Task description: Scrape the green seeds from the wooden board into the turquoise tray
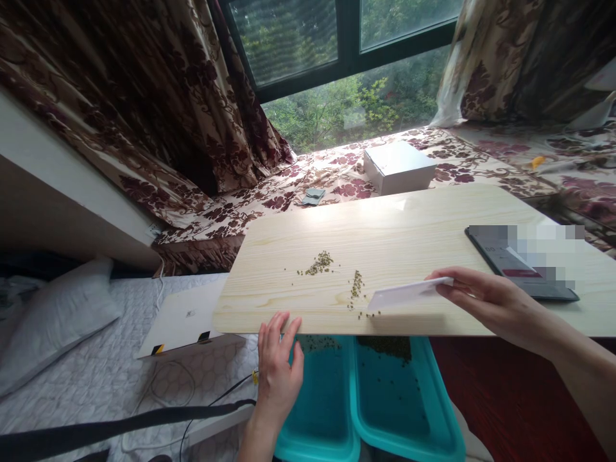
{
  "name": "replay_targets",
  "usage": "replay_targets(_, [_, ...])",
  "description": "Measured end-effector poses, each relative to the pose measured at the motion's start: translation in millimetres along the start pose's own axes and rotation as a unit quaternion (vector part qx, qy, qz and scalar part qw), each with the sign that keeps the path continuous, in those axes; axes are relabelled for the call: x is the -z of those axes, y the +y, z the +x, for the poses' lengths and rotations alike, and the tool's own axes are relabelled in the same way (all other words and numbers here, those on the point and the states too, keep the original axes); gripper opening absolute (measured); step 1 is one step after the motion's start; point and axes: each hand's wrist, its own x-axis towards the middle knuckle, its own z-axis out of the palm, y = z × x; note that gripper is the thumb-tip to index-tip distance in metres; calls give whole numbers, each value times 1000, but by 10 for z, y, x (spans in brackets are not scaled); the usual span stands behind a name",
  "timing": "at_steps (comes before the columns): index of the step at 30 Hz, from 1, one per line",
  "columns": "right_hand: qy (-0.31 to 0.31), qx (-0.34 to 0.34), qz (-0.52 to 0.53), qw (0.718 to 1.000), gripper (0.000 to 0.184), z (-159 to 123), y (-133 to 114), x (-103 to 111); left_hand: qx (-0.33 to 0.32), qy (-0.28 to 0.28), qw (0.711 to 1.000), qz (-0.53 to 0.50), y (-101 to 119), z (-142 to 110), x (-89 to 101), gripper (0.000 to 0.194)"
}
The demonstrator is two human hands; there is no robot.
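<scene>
My right hand (486, 298) pinches one end of a thin white card (409, 295), holding it over the wooden tabletop (409, 234). Close to the card's left end lies a small strip of greenish-brown beans or seeds (356, 285), with a few stray ones by the front edge. A second small pile (321, 262) of the same seeds sits further left. My left hand (280, 366) rests its fingertips on the table's front edge, fingers apart, holding nothing. Below that edge are two turquoise bins (317, 410), the right bin (394, 410) with many seeds at its far end.
A tablet-like dark device (520, 273) lies on the table's right side, partly blurred out. On the flowered window seat stand a white box (402, 167) and a folded cloth (314, 196). Left of the table are another white box (187, 314), cables and a pillow (62, 321).
</scene>
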Motion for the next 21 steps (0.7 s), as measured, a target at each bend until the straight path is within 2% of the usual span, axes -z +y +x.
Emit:
replay_targets(4, [-14, -10, -10, 1000, 57, -25, -21, 44, 2, 3, 1000, -1, 3, 3, -5, 47])
replay_targets(10, [-1, -9, -2, 1000, 57, 2, -74, 29, 3, 6, 1000, -3, -3, 8, -10, 46])
replay_targets(21, [-8, -6, -63, 998, 55, 1, -431, 9, 4, 2, 1000, 1, 1, -7, -15, 46])
